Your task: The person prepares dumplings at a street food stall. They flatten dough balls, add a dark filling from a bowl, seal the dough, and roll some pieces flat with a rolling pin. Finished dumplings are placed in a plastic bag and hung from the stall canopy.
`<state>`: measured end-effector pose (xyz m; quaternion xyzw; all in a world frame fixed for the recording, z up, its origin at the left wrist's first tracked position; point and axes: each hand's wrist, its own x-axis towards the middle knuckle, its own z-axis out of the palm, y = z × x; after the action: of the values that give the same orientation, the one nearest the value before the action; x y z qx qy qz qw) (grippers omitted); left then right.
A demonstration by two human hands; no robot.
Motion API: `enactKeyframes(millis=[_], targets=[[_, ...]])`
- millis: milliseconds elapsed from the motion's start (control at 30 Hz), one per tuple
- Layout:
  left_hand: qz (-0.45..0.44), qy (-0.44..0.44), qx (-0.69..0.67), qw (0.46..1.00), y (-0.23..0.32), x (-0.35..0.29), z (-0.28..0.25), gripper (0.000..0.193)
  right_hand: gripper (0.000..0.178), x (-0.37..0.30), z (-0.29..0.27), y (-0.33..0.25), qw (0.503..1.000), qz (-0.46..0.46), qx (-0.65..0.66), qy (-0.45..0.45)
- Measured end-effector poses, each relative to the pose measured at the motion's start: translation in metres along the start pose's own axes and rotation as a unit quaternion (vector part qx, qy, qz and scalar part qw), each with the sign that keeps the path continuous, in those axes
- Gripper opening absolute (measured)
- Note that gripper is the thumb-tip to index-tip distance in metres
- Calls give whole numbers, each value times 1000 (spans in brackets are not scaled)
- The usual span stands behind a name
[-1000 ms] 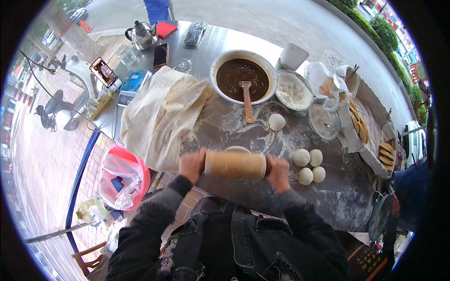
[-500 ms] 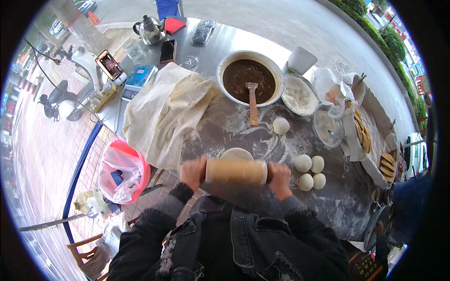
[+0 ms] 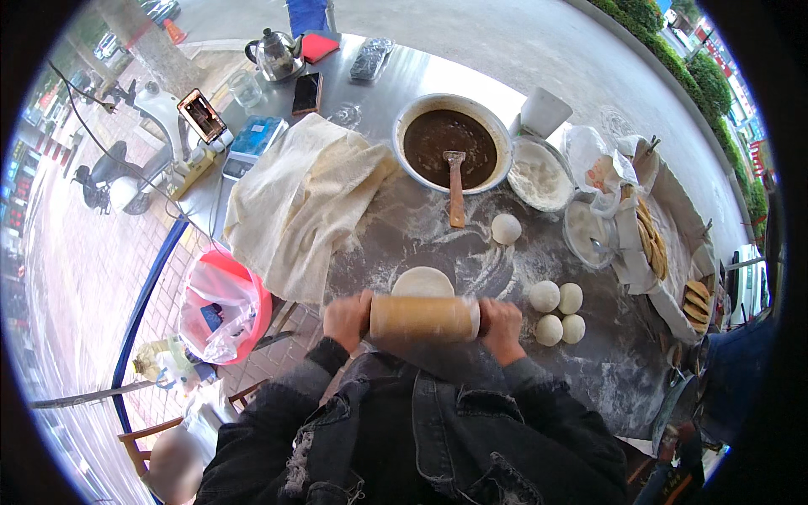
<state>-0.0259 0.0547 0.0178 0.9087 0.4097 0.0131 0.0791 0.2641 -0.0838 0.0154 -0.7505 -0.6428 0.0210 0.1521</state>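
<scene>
A thick wooden rolling pin (image 3: 424, 319) lies crosswise in front of me, slightly smeared by motion. My left hand (image 3: 347, 321) is closed round its left handle, and my right hand (image 3: 502, 329) grips the right one. Beyond the pin shows the far part of a flat round of pale dough (image 3: 422, 283); its near part is hidden under the roller. Just right of my right hand, several dough balls (image 3: 546, 295) sit grouped on the floured dark worktop (image 3: 471, 261). One more dough ball (image 3: 506, 229) lies alone farther back.
A bowl of dark brown paste (image 3: 399, 156) holds a wooden-handled scraper (image 3: 455, 189). Right of it are a flour bowl (image 3: 541, 173) and a cloth-lined basket (image 3: 673, 210) with baked pieces. A beige cloth (image 3: 299, 202), scale (image 3: 254, 135), kettle (image 3: 276, 55) and pink bin (image 3: 263, 313) are leftward.
The rolling pin and both hands have shifted slightly away from me, still gripping. More of the dough round's height shows beyond the pin. The whole view has moved a little.
</scene>
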Motion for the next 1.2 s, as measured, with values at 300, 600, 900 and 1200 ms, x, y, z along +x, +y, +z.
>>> enactKeyframes(millis=[300,600,900,1200], targets=[[-8,62,9,998,-28,85,-7,18,18,87,20,27,998,-15,-43,48],[-17,77,-26,997,-13,11,6,11,12,28,3,-3,999,-27,-41,14],[13,64,17,998,-9,25,0,15,28,34,5,10,997,37,-35,-62],[-34,60,-18,997,-36,74,2,21,16,98,20,23,996,-47,-73,39]])
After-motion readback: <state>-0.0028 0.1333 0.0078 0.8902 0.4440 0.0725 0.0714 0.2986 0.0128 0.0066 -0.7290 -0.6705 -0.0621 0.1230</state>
